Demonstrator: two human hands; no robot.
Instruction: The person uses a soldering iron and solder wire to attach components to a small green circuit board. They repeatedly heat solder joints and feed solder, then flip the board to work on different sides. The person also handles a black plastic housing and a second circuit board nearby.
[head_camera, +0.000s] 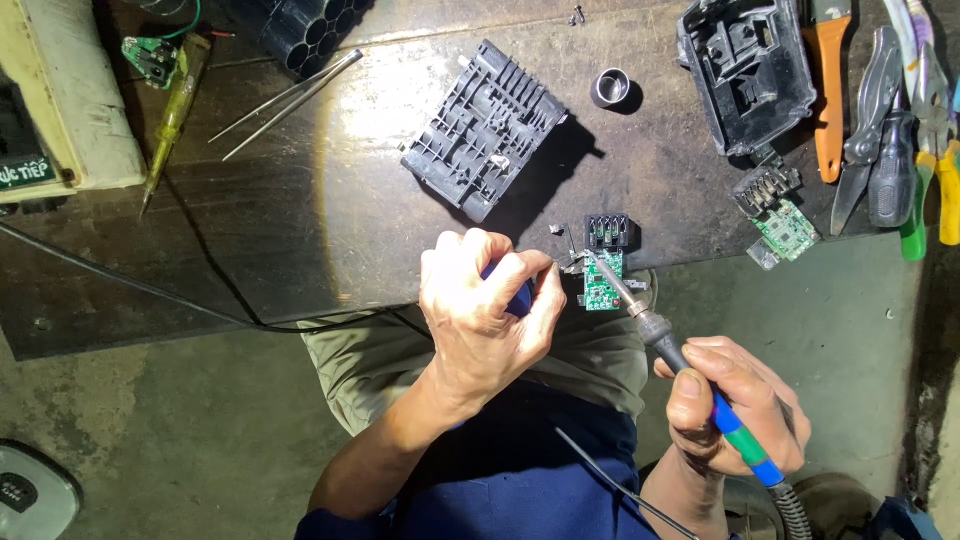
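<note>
Nearest, at five o'clock, the right hand (735, 405) is closed round a soldering iron (690, 370) with a blue and green grip and a ribbed grey hose; its slim metal tip angles up toward eleven o'clock. The left hand (485, 315), at the centre, is curled shut on a blue tool (520, 298), mostly hidden by the fingers. Just at three o'clock of that hand lies a small green circuit board (603, 280) carrying a black ridged connector, at the near edge of the dark, scuffed counter (330, 220); the iron's tip meets the board's top edge. Farther, toward twelve o'clock, sits a black ribbed plastic housing (485, 130), with a short grey metal ring (610, 88) beside it. At ten o'clock lie thin steel tweezers (290, 103); at two o'clock, a second green board (780, 222) and orange-handled pliers (828, 100).
</note>
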